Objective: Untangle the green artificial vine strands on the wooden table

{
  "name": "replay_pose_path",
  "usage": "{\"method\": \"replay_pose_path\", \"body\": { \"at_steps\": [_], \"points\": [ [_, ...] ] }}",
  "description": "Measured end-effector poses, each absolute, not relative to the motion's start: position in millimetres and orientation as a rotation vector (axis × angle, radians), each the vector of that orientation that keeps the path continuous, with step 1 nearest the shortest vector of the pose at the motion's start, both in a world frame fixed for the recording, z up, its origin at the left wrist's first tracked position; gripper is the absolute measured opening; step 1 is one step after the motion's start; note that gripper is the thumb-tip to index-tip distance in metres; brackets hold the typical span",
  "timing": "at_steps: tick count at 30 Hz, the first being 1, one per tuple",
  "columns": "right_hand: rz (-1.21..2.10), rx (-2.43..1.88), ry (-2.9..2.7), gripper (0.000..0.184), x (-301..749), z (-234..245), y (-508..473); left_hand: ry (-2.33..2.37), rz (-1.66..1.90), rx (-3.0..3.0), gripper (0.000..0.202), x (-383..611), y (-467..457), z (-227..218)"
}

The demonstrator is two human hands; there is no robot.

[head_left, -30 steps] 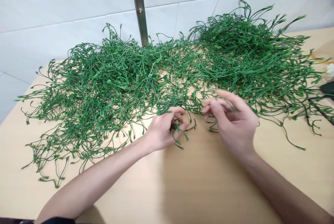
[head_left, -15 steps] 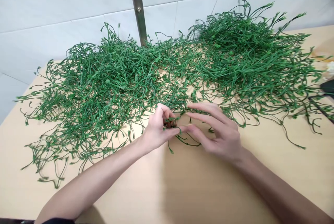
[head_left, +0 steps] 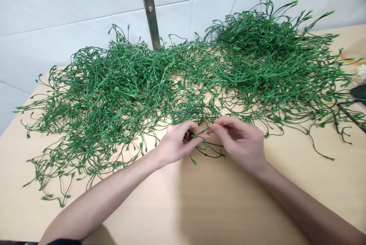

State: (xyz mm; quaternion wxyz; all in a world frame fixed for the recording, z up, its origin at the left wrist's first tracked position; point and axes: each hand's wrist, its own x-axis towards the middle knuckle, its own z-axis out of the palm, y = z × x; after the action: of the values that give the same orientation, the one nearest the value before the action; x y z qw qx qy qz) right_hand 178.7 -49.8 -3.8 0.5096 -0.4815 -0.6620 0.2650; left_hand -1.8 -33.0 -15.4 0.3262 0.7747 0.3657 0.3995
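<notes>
Thin green plastic-looking stems [head_left: 208,149] with small forked tips hang below and between my hands. My left hand [head_left: 180,142] is closed around a few of them, thumb and fingers curled together. Close beside it on the right, my right hand [head_left: 243,140] pinches a green stem between thumb and forefinger, its other fingers curled in. The ends inside my left palm are partly hidden by the fingers. Just beyond both hands lies a wide tangled heap of the same green stems [head_left: 122,81].
A denser pile of stems [head_left: 263,54] rises at the right rear. The light wooden table [head_left: 143,210] meets a white tiled wall [head_left: 71,1], where a metal post [head_left: 150,12] stands. A dark object [head_left: 358,93] sits at the right edge.
My right hand's fingers, stretched out before, have curled in and now pinch a stem. My left forefinger has closed down toward the thumb. The hanging stems have shifted slightly right.
</notes>
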Motion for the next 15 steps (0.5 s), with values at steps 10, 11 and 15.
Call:
{"method": "replay_pose_path", "body": {
  "at_steps": [10,11,15],
  "points": [
    [0.721,-1.208,-1.504,0.032,179.8,-0.5,-49.7,0.933,1.046,2.089,0.015,-2.8,-32.8,-15.6],
    [0.713,-1.205,-1.509,0.032,180.3,-0.3,-49.7,0.926,1.05,2.105,0.011,-2.8,-32.6,-14.7],
    [0.753,-1.121,-1.564,0.026,182.1,0.3,-49.1,0.92,1.053,2.176,0.006,-2.9,-31.7,-12.3]
  ]
}}
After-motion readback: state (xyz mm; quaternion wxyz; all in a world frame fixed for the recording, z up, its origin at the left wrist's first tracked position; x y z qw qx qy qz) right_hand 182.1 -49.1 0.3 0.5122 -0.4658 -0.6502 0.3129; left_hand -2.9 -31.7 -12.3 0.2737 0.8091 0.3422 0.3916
